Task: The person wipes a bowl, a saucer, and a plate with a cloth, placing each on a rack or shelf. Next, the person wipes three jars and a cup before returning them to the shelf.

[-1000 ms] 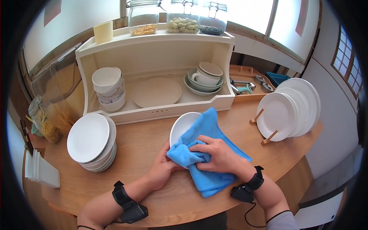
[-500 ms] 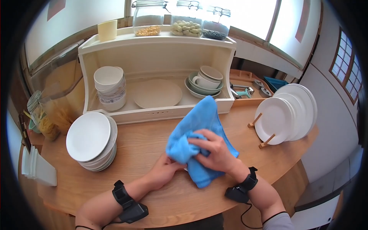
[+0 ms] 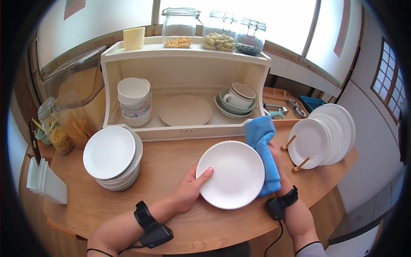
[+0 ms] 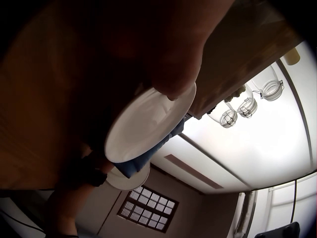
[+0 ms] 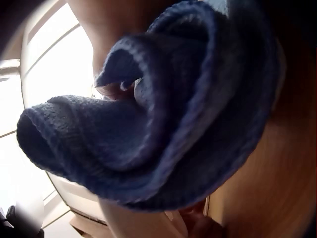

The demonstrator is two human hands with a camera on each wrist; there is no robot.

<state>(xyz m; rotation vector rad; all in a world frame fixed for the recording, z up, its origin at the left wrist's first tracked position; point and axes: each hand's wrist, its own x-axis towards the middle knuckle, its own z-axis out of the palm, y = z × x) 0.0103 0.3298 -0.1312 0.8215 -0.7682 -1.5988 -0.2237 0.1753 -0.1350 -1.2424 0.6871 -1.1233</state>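
Note:
My left hand (image 3: 187,190) grips a round white plate (image 3: 231,175) by its left rim, thumb lying on the upper face and the other fingers hidden beneath. In the left wrist view the plate (image 4: 148,124) appears tilted, with the blue cloth (image 4: 133,163) behind it. My right hand (image 3: 274,153) holds the bunched blue cloth (image 3: 264,158) along the plate's right rim. Much of that hand is covered by the cloth, whose folds (image 5: 163,129) fill most of the right wrist view.
Stacked white plates (image 3: 109,153) stand at left, beside clear plastic containers (image 3: 47,182). Several plates (image 3: 310,143) stand upright in a wooden rack (image 3: 301,165) at right. Behind, a cream shelf (image 3: 192,134) holds bowls (image 3: 135,92), a large plate (image 3: 185,110) and a cup (image 3: 235,100), with glass jars (image 3: 180,30) on top.
The cloth and right hand have moved off the plate's face to its right side. The plate, mostly covered before, now shows its whole face, with my left thumb on it.

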